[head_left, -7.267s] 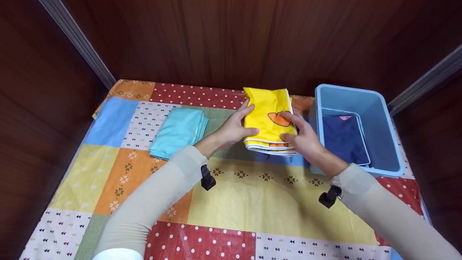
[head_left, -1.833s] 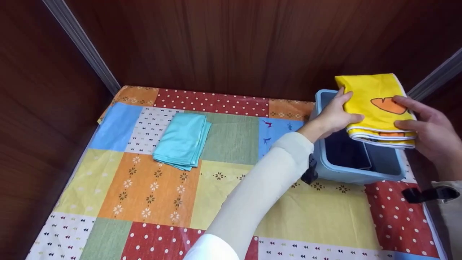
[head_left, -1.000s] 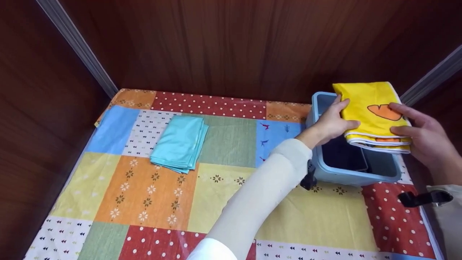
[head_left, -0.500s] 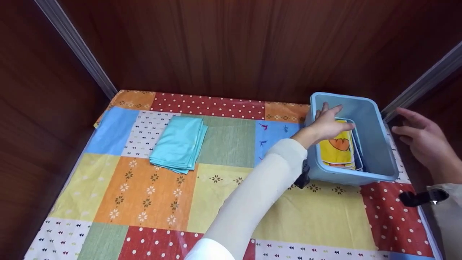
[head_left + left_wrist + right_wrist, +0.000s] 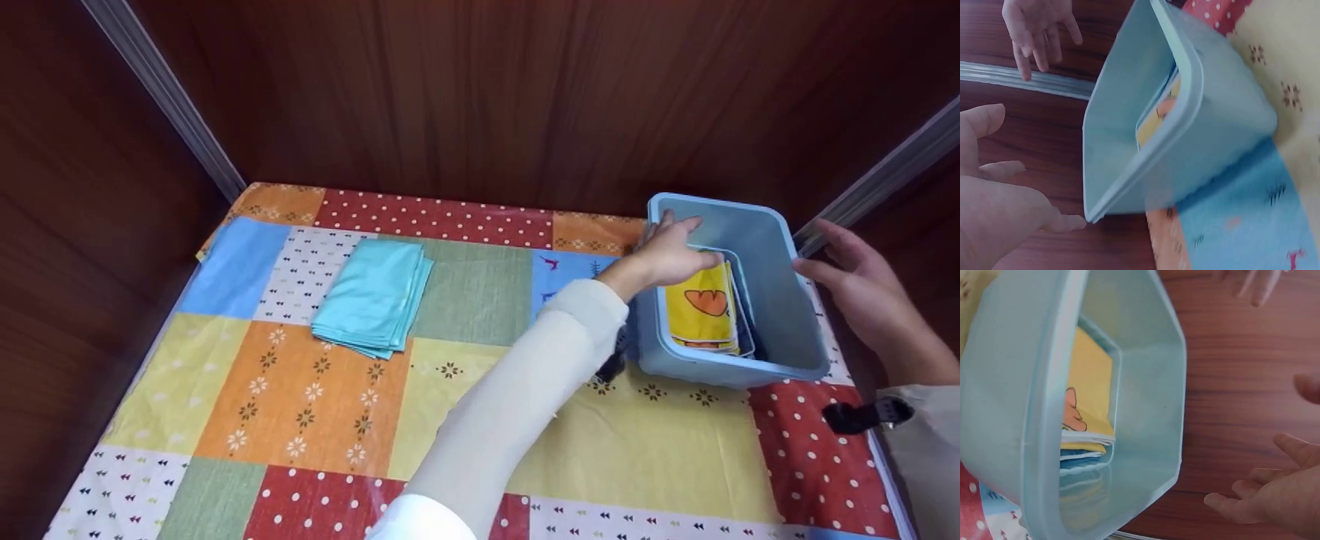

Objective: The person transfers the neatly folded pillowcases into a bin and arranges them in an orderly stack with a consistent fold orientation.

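Observation:
A folded yellow cloth [image 5: 701, 319] with an orange print and white edging lies inside the light blue plastic bin [image 5: 806, 330], along its left side. Under it shows the edge of a navy folded cloth [image 5: 745, 337]. My left hand [image 5: 664, 255] hovers over the bin's left rim, fingers spread and holding nothing. To the right of the bin, my right hand [image 5: 862, 292] is raised with loose, empty fingers. The right wrist view shows the yellow cloth [image 5: 1092, 377] flat on the bin floor, its folded edges stacked over dark blue fabric.
On the left half of the patchwork tablecloth [image 5: 480, 300] lies a folded teal cloth [image 5: 375, 292]. Brown wood-grain panels [image 5: 450, 97] rise behind and on both sides, joined by metal corner strips [image 5: 169, 97]. The bin stands at the back right corner.
The yellow cloth, earlier carried by both hands from mid-table to above the bin, now lies inside it. Both hands have let go, and the right has shifted slightly left.

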`<state>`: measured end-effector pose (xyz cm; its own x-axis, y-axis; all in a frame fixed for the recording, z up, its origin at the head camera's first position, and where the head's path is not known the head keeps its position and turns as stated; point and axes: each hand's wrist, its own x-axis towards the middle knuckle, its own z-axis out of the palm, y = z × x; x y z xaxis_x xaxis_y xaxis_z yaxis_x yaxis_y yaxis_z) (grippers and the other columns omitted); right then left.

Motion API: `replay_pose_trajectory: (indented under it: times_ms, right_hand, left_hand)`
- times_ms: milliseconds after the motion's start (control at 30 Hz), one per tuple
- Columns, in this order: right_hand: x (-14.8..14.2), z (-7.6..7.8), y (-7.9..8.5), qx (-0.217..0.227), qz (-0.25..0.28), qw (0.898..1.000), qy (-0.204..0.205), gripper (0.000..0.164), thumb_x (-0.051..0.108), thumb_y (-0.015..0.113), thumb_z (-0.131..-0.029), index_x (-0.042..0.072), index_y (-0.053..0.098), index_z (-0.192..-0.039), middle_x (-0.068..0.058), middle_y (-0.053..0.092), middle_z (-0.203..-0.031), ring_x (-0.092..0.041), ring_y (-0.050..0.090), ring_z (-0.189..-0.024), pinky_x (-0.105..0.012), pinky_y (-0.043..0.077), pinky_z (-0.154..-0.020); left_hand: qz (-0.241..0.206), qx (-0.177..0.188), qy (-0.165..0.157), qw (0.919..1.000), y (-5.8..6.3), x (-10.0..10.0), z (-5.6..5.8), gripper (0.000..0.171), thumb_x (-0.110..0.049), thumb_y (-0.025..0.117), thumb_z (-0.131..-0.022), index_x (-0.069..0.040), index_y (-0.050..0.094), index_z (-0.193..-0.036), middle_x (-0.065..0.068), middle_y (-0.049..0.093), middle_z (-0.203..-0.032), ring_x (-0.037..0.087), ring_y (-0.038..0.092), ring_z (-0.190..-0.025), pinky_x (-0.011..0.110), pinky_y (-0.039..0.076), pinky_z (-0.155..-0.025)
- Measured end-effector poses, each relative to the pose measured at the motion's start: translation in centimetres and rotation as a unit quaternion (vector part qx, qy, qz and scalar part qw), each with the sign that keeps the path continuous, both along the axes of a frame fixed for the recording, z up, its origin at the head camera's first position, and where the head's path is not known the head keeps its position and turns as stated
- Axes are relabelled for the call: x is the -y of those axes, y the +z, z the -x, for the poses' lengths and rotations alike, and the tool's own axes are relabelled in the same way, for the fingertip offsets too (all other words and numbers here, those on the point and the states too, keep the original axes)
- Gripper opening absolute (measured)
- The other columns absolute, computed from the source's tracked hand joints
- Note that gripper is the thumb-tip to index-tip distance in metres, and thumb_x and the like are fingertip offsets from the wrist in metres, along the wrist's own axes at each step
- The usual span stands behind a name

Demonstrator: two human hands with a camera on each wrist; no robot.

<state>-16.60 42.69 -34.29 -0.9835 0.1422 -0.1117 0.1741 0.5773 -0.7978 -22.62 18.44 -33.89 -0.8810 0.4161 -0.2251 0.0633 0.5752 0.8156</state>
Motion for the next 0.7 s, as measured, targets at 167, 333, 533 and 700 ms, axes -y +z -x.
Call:
replay_pose_trajectory:
  times_ms: [167,333,533,700]
  right_hand:
    - [1.6,-0.1,0.2,-0.008,-0.065,0.997,0.042,0.080,0.048,0.047,-0.105,0.018,0.002,-0.165,-0.020,-0.014,-0.168,-0.051,-0.013,-0.150,-0.079,-0.005,-0.110]
    - [3.3,0.0,-0.2,-0.027,-0.133,0.987,0.089,0.075,0.043,0.043,-0.108,0.010,0.005,-0.164,-0.029,-0.017,-0.164,-0.057,-0.016,-0.147,-0.084,-0.002,-0.104]
    - [5.0,0.2,-0.7,-0.037,-0.183,0.975,0.117,0.073,0.046,0.040,-0.109,0.010,0.008,-0.164,-0.026,-0.017,-0.165,-0.053,-0.017,-0.148,-0.081,-0.009,-0.106]
    - [6.1,0.3,-1.0,-0.046,-0.206,0.968,0.137,0.074,0.047,0.040,-0.108,0.009,0.010,-0.164,-0.027,-0.016,-0.165,-0.051,-0.018,-0.149,-0.072,-0.019,-0.110]
  left_hand:
    - [0.074,-0.049,-0.019,0.9959,0.2,2.0,0.4,0.068,-0.049,0.059,-0.100,-0.034,0.030,-0.161,-0.008,0.006,-0.171,0.014,0.009,-0.156,0.039,0.015,-0.124]
    - [0.120,-0.080,-0.027,0.9892,-0.2,4.3,1.0,0.076,-0.057,0.054,-0.100,-0.031,0.021,-0.164,-0.004,0.000,-0.172,0.019,0.001,-0.157,0.050,0.004,-0.125]
    - [0.158,-0.100,-0.043,0.9814,-0.8,6.6,1.6,0.082,-0.066,0.044,-0.100,-0.027,0.012,-0.165,-0.001,-0.009,-0.171,0.025,-0.010,-0.156,0.059,-0.007,-0.122]
    - [0.220,-0.109,-0.069,0.9669,-1.5,8.1,1.7,0.084,-0.068,0.037,-0.099,-0.028,0.006,-0.165,0.000,-0.013,-0.171,0.028,-0.015,-0.155,0.061,-0.013,-0.120]
